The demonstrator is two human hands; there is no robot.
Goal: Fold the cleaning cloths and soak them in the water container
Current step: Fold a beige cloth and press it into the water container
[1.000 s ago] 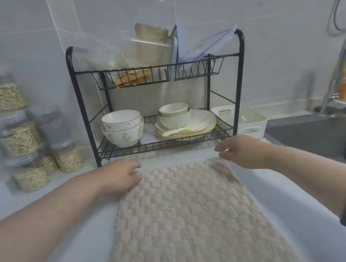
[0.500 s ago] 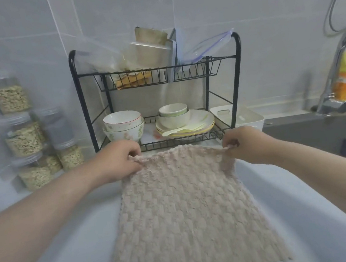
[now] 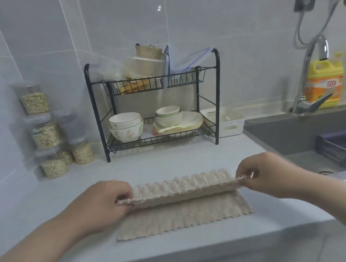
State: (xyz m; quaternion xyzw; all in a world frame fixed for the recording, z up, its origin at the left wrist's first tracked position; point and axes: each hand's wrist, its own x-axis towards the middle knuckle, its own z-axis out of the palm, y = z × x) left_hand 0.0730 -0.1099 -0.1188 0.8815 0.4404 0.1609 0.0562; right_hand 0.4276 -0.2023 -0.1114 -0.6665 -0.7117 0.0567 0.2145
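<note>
The white table (image 3: 171, 163) is seen to run from the tiled wall to a front edge low in the view, and its right edge is met by the grey sink (image 3: 294, 135). A black two-tier dish rack (image 3: 153, 85) is stood at the back against the wall, with a strip of bare table left between its feet and the cloth. The beige cleaning cloth (image 3: 185, 218) is laid on the table in front of the rack, nearer the front edge. Its far half is lifted and doubled over toward the near scalloped hem, which lies flat. The lifted edge is held level above the lower layer. One corner is pinched by the left hand (image 3: 103, 207) and the other by the right hand (image 3: 269, 175). The fingers (image 3: 245, 168) of each are curled and clamped on the cloth.
</note>
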